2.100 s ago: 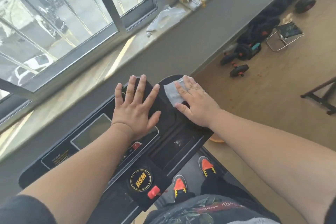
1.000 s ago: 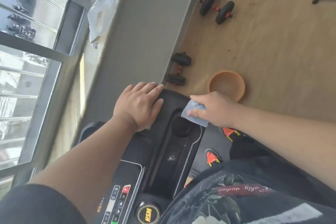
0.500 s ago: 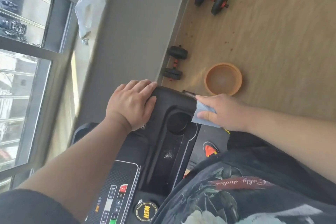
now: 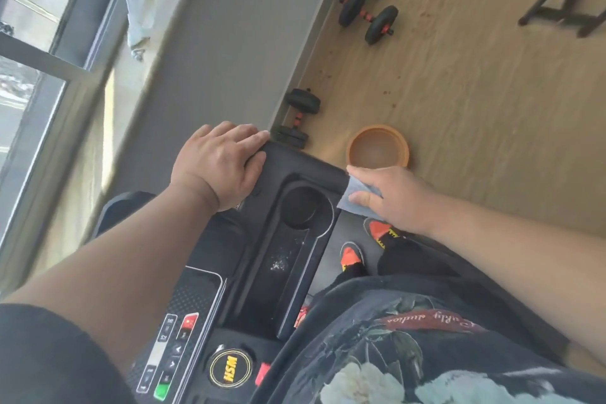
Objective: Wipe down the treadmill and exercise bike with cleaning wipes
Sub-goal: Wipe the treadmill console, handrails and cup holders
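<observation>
sleeve (image 4: pixel 49 348): short, black; shirt (image 4: pixel 410 354): dark floral, red script band; shoes (image 4: pixel 352 254): orange-black

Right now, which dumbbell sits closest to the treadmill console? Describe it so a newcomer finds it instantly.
Start at the black treadmill console and follow its far corner, where the left hand rests, to the foot of the grey wall. The nearest dumbbell lies there, left of the orange bowl. It lies alone; the other dumbbells cluster farther along the wall.
</observation>
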